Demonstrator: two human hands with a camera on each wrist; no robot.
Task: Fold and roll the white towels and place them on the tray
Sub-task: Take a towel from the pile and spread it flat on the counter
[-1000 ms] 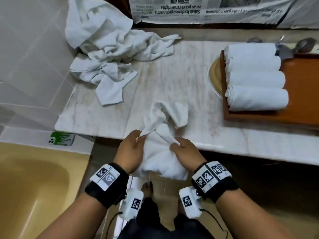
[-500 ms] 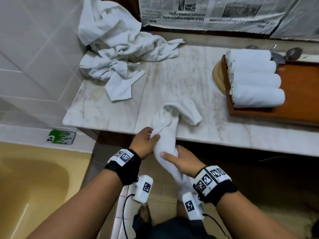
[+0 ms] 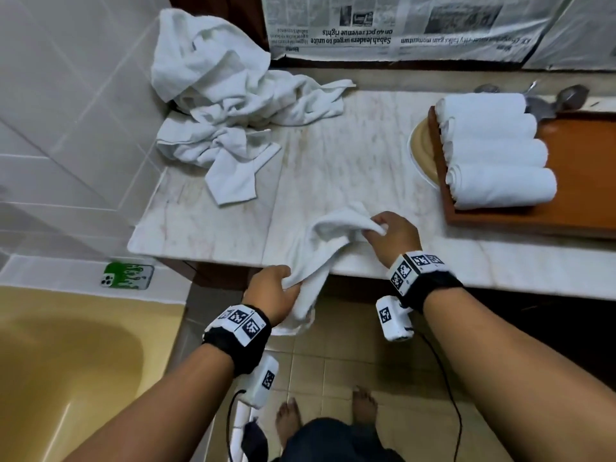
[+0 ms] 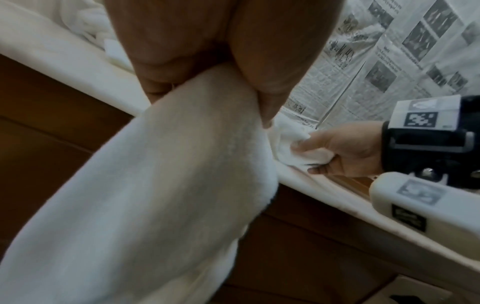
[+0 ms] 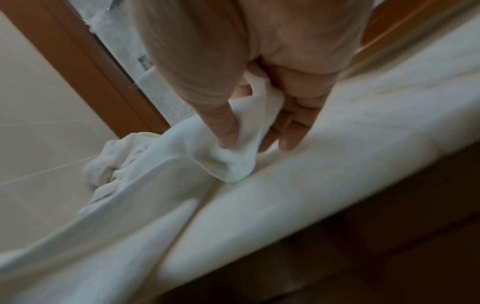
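Fingers of the right hand (image 3: 390, 233) pinch one end of the white towel (image 3: 321, 248) on the near counter (image 3: 333, 155), the left hand (image 3: 271, 291) gripping its hanging end below the edge.

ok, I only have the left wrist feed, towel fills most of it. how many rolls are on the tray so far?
Observer: Four rolled towels lie side by side on the wooden tray.
Operator: Any left to fold?
Observer: Yes, a crumpled pile sits at the counter's far left corner.
Operator: Where is the left hand?
Observer: The left hand grips the towel below the counter edge; the right hand pinches the other end above the counter.
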